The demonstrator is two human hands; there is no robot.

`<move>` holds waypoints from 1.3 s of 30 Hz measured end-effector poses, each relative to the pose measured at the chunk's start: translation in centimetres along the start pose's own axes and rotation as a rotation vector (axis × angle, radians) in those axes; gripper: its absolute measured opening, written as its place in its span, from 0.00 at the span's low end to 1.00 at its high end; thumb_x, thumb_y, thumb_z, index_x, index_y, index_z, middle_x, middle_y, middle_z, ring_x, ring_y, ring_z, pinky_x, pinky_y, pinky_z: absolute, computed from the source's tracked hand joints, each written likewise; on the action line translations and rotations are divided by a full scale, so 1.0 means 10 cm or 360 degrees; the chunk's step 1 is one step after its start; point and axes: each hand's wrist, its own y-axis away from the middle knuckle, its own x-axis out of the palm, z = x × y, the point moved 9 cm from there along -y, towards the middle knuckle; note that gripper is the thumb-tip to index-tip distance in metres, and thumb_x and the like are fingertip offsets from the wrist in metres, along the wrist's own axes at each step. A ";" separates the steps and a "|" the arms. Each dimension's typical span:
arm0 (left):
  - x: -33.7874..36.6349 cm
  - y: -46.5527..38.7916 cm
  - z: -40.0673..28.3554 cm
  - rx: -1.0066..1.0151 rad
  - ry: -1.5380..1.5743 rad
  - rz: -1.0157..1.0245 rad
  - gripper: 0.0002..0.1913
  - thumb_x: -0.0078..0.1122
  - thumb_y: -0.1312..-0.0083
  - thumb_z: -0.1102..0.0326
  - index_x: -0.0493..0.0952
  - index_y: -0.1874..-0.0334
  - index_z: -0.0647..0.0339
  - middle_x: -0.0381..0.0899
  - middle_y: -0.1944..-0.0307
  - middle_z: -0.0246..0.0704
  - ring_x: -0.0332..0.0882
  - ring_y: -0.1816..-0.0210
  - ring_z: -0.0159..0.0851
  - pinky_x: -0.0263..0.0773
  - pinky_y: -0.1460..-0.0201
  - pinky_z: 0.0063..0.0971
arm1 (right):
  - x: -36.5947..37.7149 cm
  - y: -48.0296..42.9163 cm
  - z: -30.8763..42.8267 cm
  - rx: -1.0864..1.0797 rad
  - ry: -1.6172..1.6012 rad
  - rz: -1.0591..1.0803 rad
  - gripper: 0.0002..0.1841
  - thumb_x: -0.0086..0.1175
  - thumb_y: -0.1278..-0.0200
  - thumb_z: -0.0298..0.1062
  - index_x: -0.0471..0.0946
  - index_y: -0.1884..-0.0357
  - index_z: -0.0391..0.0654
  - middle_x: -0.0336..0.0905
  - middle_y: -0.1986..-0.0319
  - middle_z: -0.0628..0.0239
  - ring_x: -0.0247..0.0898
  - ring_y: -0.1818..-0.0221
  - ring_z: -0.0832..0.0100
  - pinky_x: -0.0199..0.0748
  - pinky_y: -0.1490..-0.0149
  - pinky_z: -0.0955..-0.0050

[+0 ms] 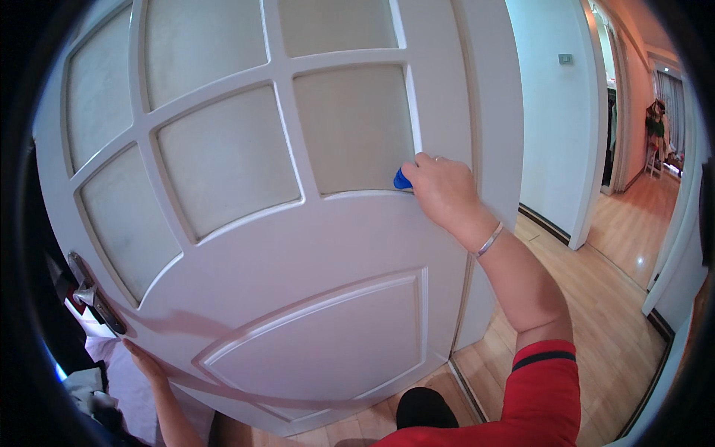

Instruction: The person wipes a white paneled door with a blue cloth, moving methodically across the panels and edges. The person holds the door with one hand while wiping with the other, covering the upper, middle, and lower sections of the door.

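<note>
A white panelled door (335, 240) with frosted glass panes (229, 156) fills most of the view. My right hand (444, 187) presses a small blue cloth (401, 179) into the lower right corner of one pane, against the white moulding. Part of the blue cloth is hidden by the fingers. At the lower left, my left hand (142, 360) touches the door's edge just below the metal door handle (92, 293); its fingers are mostly hidden behind the edge, so its grip is unclear.
A door frame (491, 139) stands to the right of the door. Beyond it lie a wood floor (603, 313), a wall with a light switch (565, 58) and a doorway to another room. Pale fabric (134, 391) is at the lower left.
</note>
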 end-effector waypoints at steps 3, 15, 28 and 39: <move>-0.01 0.03 -0.02 0.0010 -0.0051 -0.0031 0.42 0.38 0.23 0.33 0.66 0.29 0.72 0.73 0.32 0.39 0.69 0.33 0.41 0.61 0.28 0.30 | 0.04 -0.06 -0.04 -0.0045 0.0081 0.0059 0.06 0.58 0.44 0.27 0.77 0.64 0.48 0.75 0.68 0.63 0.78 0.64 0.60 0.76 0.65 0.61; -0.08 0.06 -0.05 0.0085 -0.0080 -0.0092 0.43 0.39 0.23 0.34 0.63 0.27 0.74 0.70 0.31 0.39 0.69 0.33 0.41 0.60 0.27 0.29 | 0.62 0.64 -0.95 0.1533 -0.2159 -0.0799 0.20 0.58 0.28 0.41 0.76 0.44 0.36 0.81 0.53 0.64 0.75 0.51 0.71 0.73 0.43 0.71; 0.00 0.13 -0.01 -0.0017 0.0162 -0.0013 0.39 0.40 0.23 0.35 0.71 0.34 0.71 0.77 0.39 0.36 0.74 0.39 0.36 0.65 0.33 0.28 | 0.24 0.11 0.22 0.0570 -0.0735 -0.0732 0.14 0.64 0.41 0.32 0.75 0.56 0.40 0.74 0.57 0.56 0.71 0.51 0.50 0.72 0.48 0.55; -0.03 0.21 0.02 -0.0023 -0.0129 -0.0094 0.40 0.40 0.24 0.31 0.76 0.40 0.71 0.81 0.47 0.35 0.76 0.48 0.34 0.69 0.41 0.27 | -0.16 0.06 1.49 -0.0436 -0.0887 -0.1103 0.24 0.63 0.49 0.26 0.76 0.46 0.46 0.73 0.50 0.61 0.68 0.48 0.57 0.63 0.43 0.58</move>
